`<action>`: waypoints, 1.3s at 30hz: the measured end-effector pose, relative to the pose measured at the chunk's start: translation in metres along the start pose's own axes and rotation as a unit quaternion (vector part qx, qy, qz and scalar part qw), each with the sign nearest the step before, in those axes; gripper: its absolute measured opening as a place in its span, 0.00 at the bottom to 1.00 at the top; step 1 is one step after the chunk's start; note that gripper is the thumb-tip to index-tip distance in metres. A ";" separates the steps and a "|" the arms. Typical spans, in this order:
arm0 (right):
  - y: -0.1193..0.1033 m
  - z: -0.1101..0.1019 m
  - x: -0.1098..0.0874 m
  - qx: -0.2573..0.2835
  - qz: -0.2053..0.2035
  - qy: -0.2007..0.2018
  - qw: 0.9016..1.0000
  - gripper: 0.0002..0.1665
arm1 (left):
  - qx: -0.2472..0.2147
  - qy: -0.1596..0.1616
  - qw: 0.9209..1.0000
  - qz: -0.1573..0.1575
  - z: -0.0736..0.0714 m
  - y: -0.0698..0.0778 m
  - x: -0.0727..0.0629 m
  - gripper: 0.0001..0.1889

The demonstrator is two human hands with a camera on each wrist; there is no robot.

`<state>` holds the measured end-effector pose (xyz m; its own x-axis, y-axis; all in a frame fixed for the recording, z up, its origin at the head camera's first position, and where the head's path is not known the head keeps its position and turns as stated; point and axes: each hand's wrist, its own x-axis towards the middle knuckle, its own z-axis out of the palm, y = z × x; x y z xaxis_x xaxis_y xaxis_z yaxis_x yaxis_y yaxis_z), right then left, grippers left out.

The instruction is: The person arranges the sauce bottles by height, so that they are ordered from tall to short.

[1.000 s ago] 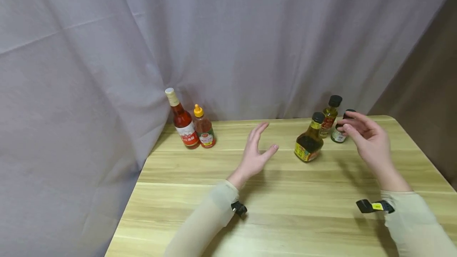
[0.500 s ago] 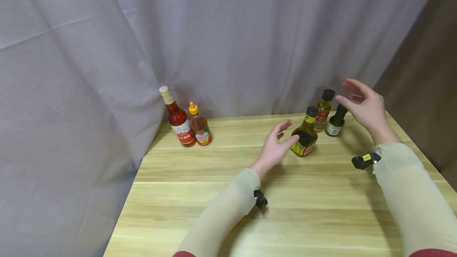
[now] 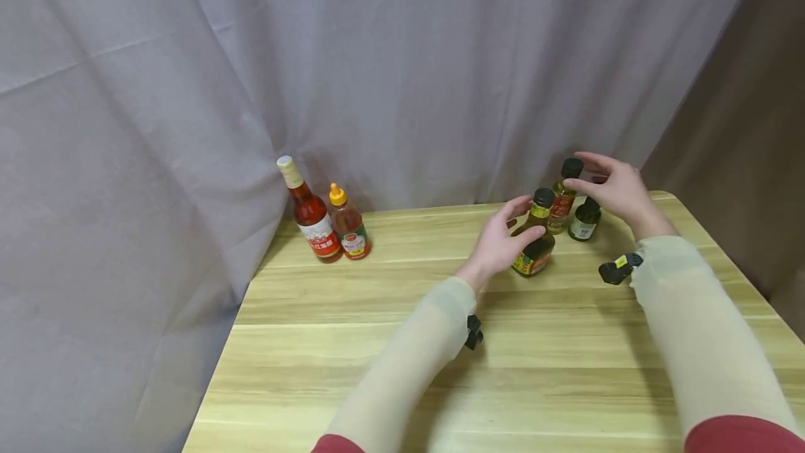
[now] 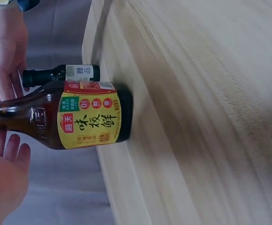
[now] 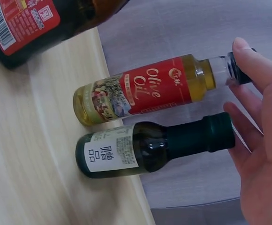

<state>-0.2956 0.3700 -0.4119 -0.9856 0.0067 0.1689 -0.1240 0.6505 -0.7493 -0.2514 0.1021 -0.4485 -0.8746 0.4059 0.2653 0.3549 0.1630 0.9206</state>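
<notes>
In the head view, my left hand (image 3: 499,240) is around the neck area of a soy sauce bottle (image 3: 533,257), its thumb in front and its fingers loosely bent. The left wrist view shows fingertips behind the neck of that brown bottle (image 4: 91,115) with a yellow label. My right hand (image 3: 613,191) is at the black cap of an olive oil bottle (image 5: 157,86); the thumb overlaps the cap and the fingers spread behind it. Close beside stands a small dark green bottle (image 5: 122,150) with a white label, its neck end near my lower fingers. All these bottles stand upright.
At the table's back left stand a tall bottle of red liquid (image 3: 317,226) and a squeeze bottle (image 3: 352,233) with a yellow nozzle. A grey curtain (image 3: 409,89) hangs behind the wooden table (image 3: 302,348).
My left hand has moved right to the soy sauce bottle. My right hand rose, then went left and down to the olive oil bottle's cap. The head view shifted slightly.
</notes>
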 end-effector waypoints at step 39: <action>0.002 0.016 0.009 -0.045 0.002 0.032 0.998 0.45 | 0.078 0.042 0.996 -0.033 0.015 0.010 0.011 0.20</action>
<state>-0.3066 0.3587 -0.4223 -0.9765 0.0568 0.2080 -0.1054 0.7160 -0.6901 -0.2529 0.1215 -0.4402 -0.9195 0.3150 0.2350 0.3378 0.3277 0.8824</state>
